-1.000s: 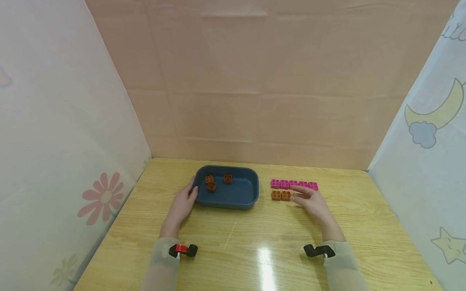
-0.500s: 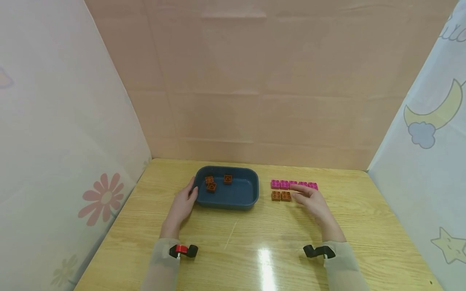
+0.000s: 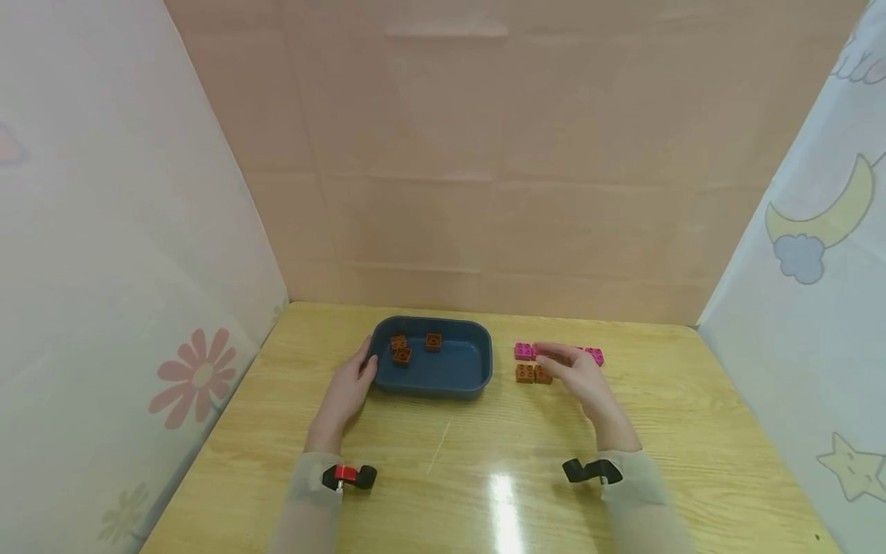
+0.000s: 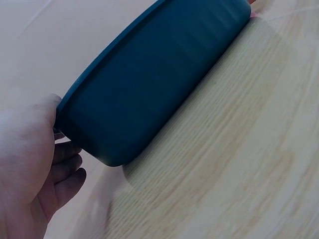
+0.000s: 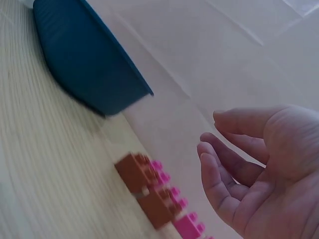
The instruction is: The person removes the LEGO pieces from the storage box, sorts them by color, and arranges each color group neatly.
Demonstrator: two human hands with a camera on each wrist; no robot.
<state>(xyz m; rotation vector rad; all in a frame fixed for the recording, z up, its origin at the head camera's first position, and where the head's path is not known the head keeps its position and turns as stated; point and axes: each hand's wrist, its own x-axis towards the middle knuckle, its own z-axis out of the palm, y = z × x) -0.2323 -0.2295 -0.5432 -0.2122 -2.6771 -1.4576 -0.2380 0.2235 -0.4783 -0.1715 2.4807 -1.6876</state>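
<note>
My left hand [image 3: 348,388] grips the left end of a dark blue tray [image 3: 450,371], its thumb at the rim. In the left wrist view the other fingers bend against the tray's outer wall [image 4: 149,84]. Inside the tray lie three brown toy bricks [image 3: 433,342], towards its left half. My right hand [image 3: 581,375] hovers over the right brown brick of a touching or nearly touching pair [image 3: 525,373], fingers loosely bent. The right wrist view shows nothing between thumb and fingers. Behind the pair runs a row of pink toy bricks [image 3: 523,352], its middle hidden by this hand.
A wooden table [image 3: 443,454] carries everything. A beige sheet [image 3: 415,231] closes off the back, and patterned white sheets stand at left [image 3: 90,231] and right [image 3: 817,338]. A strip of glare crosses the front of the table.
My right hand has moved left and slightly up, from beside the brown pair to above its right brick, and covers more of the pink row. My left hand and the tray have stayed put.
</note>
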